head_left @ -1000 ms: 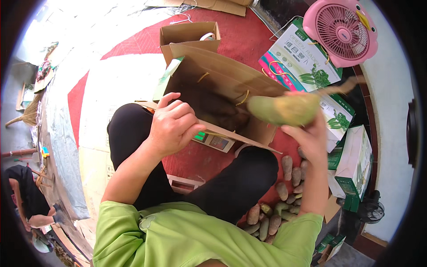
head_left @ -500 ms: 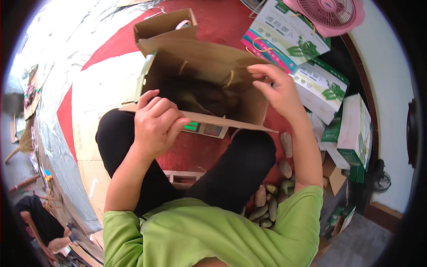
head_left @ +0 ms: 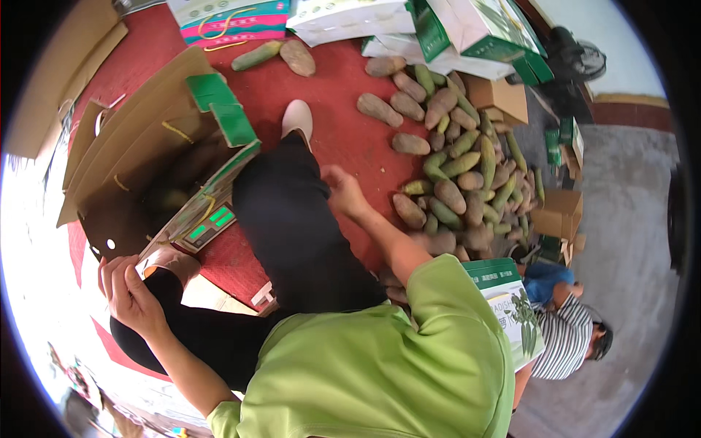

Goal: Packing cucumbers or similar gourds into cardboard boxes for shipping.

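Note:
A cardboard box with green outer panels stands open at the left, tilted flaps up and yellow cord handles showing inside. Its dark interior holds produce that is hard to make out. Beneath it is a weighing scale with a lit green display. My left hand is at the box's near corner, fingers loosely bent; contact is unclear. Beside my raised knee, my right hand is slightly blurred, its fingers loosely extended and nothing visible in them. To its right lies a heap of green and brownish radishes.
Two loose radishes lie on the red mat beyond my foot. Printed gift boxes line the far side. A plain carton and a black fan stand right. Another person in a striped shirt is behind at lower right.
My view has swung to the right, bringing the radish heap into full sight. My right hand has left the box's right side and come beside my knee. My left hand stays near the box.

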Demonstrator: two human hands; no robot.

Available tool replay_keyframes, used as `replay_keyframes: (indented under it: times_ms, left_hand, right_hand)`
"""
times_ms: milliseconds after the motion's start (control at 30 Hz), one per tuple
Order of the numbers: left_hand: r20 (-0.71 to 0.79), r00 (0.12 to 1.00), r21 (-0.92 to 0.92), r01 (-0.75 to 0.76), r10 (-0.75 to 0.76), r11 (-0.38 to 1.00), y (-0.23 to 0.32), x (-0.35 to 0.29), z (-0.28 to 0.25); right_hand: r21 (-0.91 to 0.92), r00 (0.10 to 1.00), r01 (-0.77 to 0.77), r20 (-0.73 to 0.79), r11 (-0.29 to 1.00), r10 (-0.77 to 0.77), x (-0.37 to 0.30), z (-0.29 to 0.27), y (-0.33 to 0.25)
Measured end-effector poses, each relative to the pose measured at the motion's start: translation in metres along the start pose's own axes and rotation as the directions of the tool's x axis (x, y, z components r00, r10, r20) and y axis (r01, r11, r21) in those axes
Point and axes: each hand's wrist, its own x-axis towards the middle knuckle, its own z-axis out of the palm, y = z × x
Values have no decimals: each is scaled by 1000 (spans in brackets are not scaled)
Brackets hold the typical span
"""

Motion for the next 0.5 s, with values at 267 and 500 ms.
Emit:
replay_keyframes:
  times_ms: [267, 500]
  left_hand:
    - [-32, 999, 13, -19, 19, 1000, -1, -2, 2]
    - [-35, 999, 12, -33, 34, 999, -2, 0, 3]
  right_hand:
    - [-268, 973, -208, 37, 941, 226, -61, -12, 20]
    - [-396, 965, -205, 70, 895, 252, -69, -30, 42]
